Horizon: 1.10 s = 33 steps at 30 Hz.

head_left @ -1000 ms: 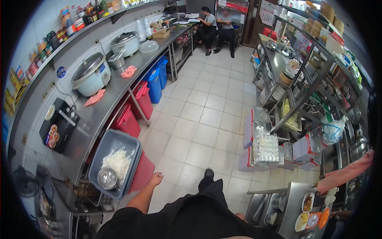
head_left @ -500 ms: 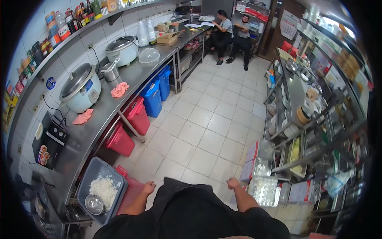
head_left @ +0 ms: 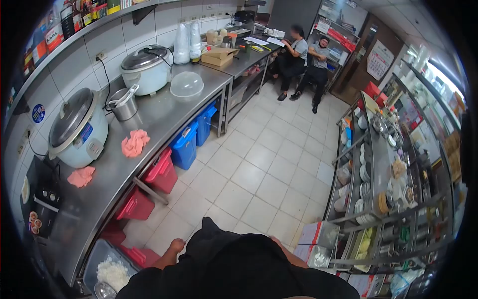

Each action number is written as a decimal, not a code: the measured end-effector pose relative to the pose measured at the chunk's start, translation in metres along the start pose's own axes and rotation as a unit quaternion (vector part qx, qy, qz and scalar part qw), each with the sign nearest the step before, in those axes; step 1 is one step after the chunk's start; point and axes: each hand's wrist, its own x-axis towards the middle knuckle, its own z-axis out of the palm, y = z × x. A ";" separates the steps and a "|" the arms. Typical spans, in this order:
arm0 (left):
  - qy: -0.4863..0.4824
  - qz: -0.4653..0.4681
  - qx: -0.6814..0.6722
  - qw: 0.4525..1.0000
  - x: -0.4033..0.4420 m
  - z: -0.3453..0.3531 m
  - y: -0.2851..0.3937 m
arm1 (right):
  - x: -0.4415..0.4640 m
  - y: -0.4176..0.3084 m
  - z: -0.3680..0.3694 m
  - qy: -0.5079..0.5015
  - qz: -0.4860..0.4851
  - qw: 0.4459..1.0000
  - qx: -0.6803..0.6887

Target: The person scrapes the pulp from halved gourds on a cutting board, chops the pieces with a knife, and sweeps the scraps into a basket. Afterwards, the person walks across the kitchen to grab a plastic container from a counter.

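Note:
My left hand (head_left: 177, 245) hangs low at my left side, its fingers curled closed and nothing visible in them. It is nearest to the red lidded bins under the counter, one of them a red bin (head_left: 142, 255) just to its left. Past that bin stands a grey tub (head_left: 94, 255) of white rice (head_left: 113, 274), with a metal bowl (head_left: 104, 290) lying on the rice, partly cut off. On the right my forearm (head_left: 290, 254) shows beside my black shirt, while the fingers of my right hand are hidden behind the cloth.
Along the left steel counter (head_left: 112, 174) stand two rice cookers (head_left: 79, 129), a metal pot (head_left: 123, 104), two pink cloths (head_left: 135, 143) and a clear plastic bowl (head_left: 186, 85). Steel shelving (head_left: 366, 199) with dishes lines the right. Two people (head_left: 295, 55) sit at the back of the tiled aisle.
The view has shifted forward and turned, so the counter looks nearer and the rice tub has slid toward the bottom edge. My right hand has gone behind my shirt. My left hand appears lower.

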 end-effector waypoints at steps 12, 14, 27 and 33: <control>0.215 -0.228 -0.385 0.868 0.215 -0.249 -0.037 | 0.132 -0.139 -0.082 -0.076 0.129 0.987 0.055; 0.227 -0.229 -0.361 0.875 0.217 -0.249 -0.044 | 0.252 -0.124 -0.059 -0.018 -0.003 0.995 0.101; 0.073 -0.471 -0.269 0.837 0.190 -0.163 -0.034 | 0.482 -0.805 -0.407 0.064 -0.437 0.821 0.362; 0.360 -0.440 -0.526 0.632 0.296 -0.274 0.013 | 0.553 -1.057 -0.476 0.267 -0.629 0.715 0.148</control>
